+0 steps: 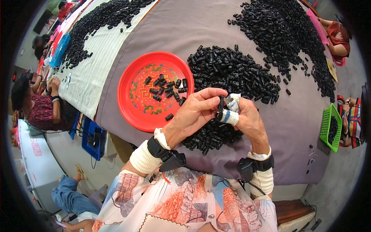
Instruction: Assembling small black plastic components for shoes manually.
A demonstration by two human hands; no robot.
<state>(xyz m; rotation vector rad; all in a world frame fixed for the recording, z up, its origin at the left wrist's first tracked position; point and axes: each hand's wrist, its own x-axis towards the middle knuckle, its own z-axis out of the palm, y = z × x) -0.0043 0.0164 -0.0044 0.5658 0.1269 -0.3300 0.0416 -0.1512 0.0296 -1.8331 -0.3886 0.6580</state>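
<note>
The left hand (pixel 189 110) pinches one small black part (pixel 220 108) between thumb and index finger, upright above the near side of the tabletop (pixel 166 36). The right hand (pixel 251 118) meets it from the other side, its fingers bent in close; white wrappings (pixel 230 117) with blue stripes cover some of them. Those fingers seem to touch the part, but whether they grip it I cannot tell. Beneath and beyond the hands lies a pile of black parts (pixel 235 73). To its left, near the tabletop's left edge, sits a round red tray (pixel 124 102) bearing loose black parts. A larger heap (pixel 286 31) spreads toward the far right corner, and a green basket (pixel 326 118) is at the right edge.
</note>
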